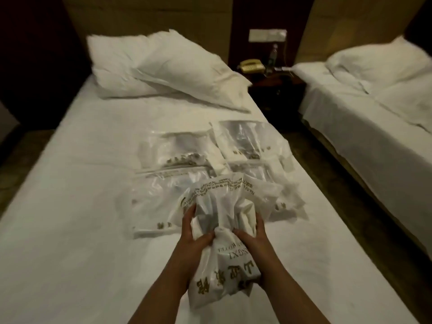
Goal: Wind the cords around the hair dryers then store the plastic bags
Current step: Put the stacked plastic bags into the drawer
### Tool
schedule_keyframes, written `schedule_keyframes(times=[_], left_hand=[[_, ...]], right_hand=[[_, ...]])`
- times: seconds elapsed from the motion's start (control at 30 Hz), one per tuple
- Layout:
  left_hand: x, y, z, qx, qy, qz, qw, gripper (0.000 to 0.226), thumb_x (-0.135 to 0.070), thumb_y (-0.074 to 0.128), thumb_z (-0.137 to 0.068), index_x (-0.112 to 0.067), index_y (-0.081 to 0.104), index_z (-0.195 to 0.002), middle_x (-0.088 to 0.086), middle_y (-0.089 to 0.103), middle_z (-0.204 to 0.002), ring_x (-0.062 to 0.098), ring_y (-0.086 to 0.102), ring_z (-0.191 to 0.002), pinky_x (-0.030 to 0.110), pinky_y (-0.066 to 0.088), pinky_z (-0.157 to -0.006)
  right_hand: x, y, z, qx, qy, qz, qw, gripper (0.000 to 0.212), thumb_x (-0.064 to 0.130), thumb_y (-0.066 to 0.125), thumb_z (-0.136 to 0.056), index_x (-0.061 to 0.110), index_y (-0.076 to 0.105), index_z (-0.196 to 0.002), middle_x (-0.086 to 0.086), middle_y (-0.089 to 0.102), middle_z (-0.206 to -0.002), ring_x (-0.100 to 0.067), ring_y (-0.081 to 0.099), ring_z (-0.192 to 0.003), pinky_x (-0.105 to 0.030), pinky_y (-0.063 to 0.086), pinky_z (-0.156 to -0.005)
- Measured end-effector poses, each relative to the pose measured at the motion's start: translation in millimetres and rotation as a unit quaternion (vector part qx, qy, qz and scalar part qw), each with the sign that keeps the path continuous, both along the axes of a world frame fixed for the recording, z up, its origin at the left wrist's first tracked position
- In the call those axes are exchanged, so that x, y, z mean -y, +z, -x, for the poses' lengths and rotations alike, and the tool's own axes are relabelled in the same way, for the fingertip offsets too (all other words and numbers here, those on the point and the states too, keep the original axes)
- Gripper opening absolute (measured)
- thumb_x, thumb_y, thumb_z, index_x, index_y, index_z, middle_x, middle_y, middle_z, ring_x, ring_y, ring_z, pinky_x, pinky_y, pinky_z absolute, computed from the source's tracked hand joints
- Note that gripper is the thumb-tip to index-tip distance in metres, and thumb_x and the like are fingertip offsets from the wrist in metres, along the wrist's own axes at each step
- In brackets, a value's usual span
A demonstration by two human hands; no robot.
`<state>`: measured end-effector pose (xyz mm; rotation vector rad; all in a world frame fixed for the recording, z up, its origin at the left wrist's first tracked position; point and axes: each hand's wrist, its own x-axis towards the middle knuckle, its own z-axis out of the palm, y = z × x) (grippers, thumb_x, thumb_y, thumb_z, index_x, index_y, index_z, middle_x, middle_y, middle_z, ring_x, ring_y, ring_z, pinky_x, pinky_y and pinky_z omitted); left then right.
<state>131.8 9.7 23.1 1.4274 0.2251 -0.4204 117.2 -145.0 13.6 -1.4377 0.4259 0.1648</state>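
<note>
Closest in, both forearms reach up from the bottom edge, cut off before the elbows. The left hand (195,226) and the right hand (251,232) are squeezing a white printed plastic bag (222,260) at its middle, fingers of each curled into the crumpled film, thumbs pressing toward each other at the pinch. The lower half of the bag hangs between the wrists, gold characters and part of a hotel name reading upside down; the upper half flares open above the knuckles, with a line of small address print along its rim, too blurred to read in full. What the bag contains is hidden by the film.

Just beyond the hands, on the white bed sheet (70,206), lie several clear flat plastic bags (173,155) side by side and partly overlapping, two rows of them. Dark shapes show through the far ones, but the glare and blur keep them from being made out; the near ones are partly covered by the held bag.

Farther up, two rumpled white pillows (163,69) rest at the head of the bed. To the right, a dark nightstand (278,90) carries a beige telephone (251,65) and a bottle (272,58), dim and smeared. A second bed (364,108) runs off the right edge
</note>
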Motion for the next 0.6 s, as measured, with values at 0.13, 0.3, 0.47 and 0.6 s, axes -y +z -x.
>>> schedule_keyframes(times=[0.13,0.3,0.47,0.6], left_hand=[[-67.1,67.3,23.4,0.034,0.065,0.033,0.997,0.063,-0.008,0.063,-0.085,-0.06,0.039,-0.111,-0.005,0.053,-0.123,0.02,0.06,-0.103,0.029,0.052,-0.068],[-178.0,136.6,75.9,0.073,0.17,0.065,0.981,0.068,-0.006,0.072,-0.071,-0.051,0.046,-0.114,0.004,0.059,-0.12,0.029,0.064,-0.098,0.038,0.054,-0.068],[-295.1,189.4,156.2,0.115,0.28,0.046,0.952,0.065,0.009,0.051,-0.086,-0.044,0.045,-0.123,0.0,0.052,-0.122,0.031,0.06,-0.101,0.041,0.054,-0.07],[-403.2,221.4,257.0,0.12,0.379,-0.003,0.918,0.065,0.008,0.049,-0.086,-0.047,0.046,-0.12,0.008,0.047,-0.129,0.036,0.057,-0.101,0.04,0.054,-0.068]], right_hand=[[-61.3,66.8,1.5,0.054,0.079,0.056,0.994,0.061,0.032,0.058,-0.09,0.053,0.02,-0.133,0.005,0.044,-0.135,-0.019,0.051,-0.115,-0.039,0.047,-0.092],[-172.6,136.6,24.2,0.158,0.182,0.119,0.963,0.06,0.045,0.054,-0.087,0.072,0.006,-0.111,0.01,0.033,-0.141,-0.018,0.042,-0.126,-0.034,0.037,-0.102],[-294.4,183.8,69.8,0.212,0.312,0.104,0.92,0.061,0.027,0.044,-0.098,0.068,0.006,-0.123,0.021,0.026,-0.132,-0.005,0.035,-0.12,-0.024,0.032,-0.1],[-420.2,208.7,140.3,0.231,0.413,0.058,0.879,0.051,0.024,0.041,-0.099,0.067,0.029,-0.123,0.017,0.033,-0.134,-0.003,0.042,-0.11,-0.024,0.035,-0.094]])
